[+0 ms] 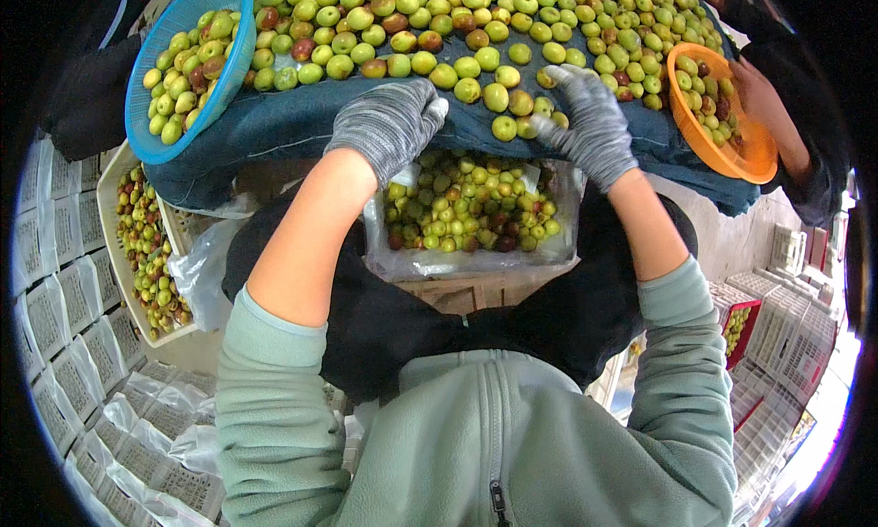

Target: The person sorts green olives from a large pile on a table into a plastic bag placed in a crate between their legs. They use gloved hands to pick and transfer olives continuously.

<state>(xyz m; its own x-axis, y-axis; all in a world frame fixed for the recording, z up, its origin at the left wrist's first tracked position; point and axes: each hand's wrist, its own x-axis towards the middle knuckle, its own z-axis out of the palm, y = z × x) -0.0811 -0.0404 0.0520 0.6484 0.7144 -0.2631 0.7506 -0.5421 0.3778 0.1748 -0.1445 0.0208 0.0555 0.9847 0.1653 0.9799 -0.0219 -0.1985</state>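
Many green and reddish-brown jujube fruits (466, 67) lie spread on a table covered with dark blue cloth (288, 119). My left hand (391, 119), in a grey knitted glove, is curled at the cloth's near edge; whether a fruit is inside its fingers is hidden. My right hand (586, 119), gloved alike, has thumb and fingers apart around a few fruits near the edge, with one fruit by its fingertips. Below the edge, between my knees, a plastic-lined crate (411, 263) holds more fruits.
A blue plastic basket (245, 54) of fruits stands at the left, near a dark sleeve. Another person's hand (761, 91) is at an orange basket (758, 150) on the right. A white crate (110, 225) of fruits stands lower left. Stacked crates (789, 321) line both sides.
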